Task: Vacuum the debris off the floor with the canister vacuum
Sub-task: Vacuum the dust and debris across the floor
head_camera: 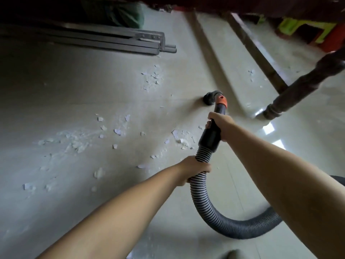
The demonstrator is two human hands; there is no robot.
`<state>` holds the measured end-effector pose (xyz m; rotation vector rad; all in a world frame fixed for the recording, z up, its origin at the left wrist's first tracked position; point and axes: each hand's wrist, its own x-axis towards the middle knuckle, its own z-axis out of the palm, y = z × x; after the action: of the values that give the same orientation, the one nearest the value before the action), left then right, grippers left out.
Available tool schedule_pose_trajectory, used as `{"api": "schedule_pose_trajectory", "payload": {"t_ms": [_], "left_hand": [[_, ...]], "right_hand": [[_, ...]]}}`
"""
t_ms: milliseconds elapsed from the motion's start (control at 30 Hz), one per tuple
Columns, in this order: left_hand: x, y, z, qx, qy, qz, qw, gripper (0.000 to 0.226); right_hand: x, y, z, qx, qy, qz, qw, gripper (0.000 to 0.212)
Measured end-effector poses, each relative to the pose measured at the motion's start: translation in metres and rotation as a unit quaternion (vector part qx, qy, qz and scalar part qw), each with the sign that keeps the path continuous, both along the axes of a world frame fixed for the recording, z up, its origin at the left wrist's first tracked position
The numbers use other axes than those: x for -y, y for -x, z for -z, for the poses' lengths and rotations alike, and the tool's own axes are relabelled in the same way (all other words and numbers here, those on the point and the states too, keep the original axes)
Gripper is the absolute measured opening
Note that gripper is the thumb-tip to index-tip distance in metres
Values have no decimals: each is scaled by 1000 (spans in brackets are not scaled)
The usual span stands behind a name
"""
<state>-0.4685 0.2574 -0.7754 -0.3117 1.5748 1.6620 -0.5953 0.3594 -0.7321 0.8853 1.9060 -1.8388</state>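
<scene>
Fingers of the left hand were curled round the ribbed hose, while the right hand gripped the black wand just above it. Going from left to right, white debris lay scattered thick across the floor beside some metal bars, with more flakes near the hose. The nozzle sat on the floor past the right hand, apart from the main patches. A table leg stood to the right. Judging by the mess left, most of the job remained; only the strip near the nozzle looked clean.
</scene>
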Motion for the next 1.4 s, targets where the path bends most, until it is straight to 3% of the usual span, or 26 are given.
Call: {"api": "schedule_pose_trajectory", "payload": {"t_ms": [200, 400, 500, 600, 700, 800, 867, 1033, 1100, 1200, 1333, 1400], "left_hand": [[-36, 15, -8, 22, 4, 21, 1000, 8], [-57, 21, 14, -59, 167, -116, 977, 30], [-38, 12, 19, -45, 200, -176, 963, 26], [-13, -6, 28, -6, 195, -238, 951, 38], [5, -26, 43, 18, 210, -290, 934, 21], [15, -36, 47, 24, 209, -302, 930, 16], [15, -31, 41, 14, 198, -289, 936, 15], [31, -6, 21, -16, 201, -234, 951, 13], [35, -1, 18, -21, 214, -234, 948, 11], [43, -10, 23, -9, 245, -257, 935, 16], [51, -28, 36, 11, 213, -298, 930, 18], [51, -28, 37, 6, 209, -299, 931, 15]], "right_hand": [[-44, 10, -1, 1, -45, 45, 998, 15], [-51, 25, 17, -9, -60, 87, 994, 16], [-6, 28, 21, -17, -49, 16, 999, 10], [51, 19, 31, -37, -33, -96, 994, 14], [101, -1, 43, -56, -23, -215, 975, 16], [121, -12, 48, -61, -25, -270, 960, 15], [112, -5, 46, -63, -29, -236, 969, 15], [81, 20, 38, -43, -5, -38, 998, 13], [83, 23, 36, -34, 6, -33, 999, 12], [112, 15, 37, -38, 28, -101, 994, 13], [151, 0, 43, -55, 22, -240, 969, 15], [151, 1, 44, -58, 12, -252, 966, 14]]}}
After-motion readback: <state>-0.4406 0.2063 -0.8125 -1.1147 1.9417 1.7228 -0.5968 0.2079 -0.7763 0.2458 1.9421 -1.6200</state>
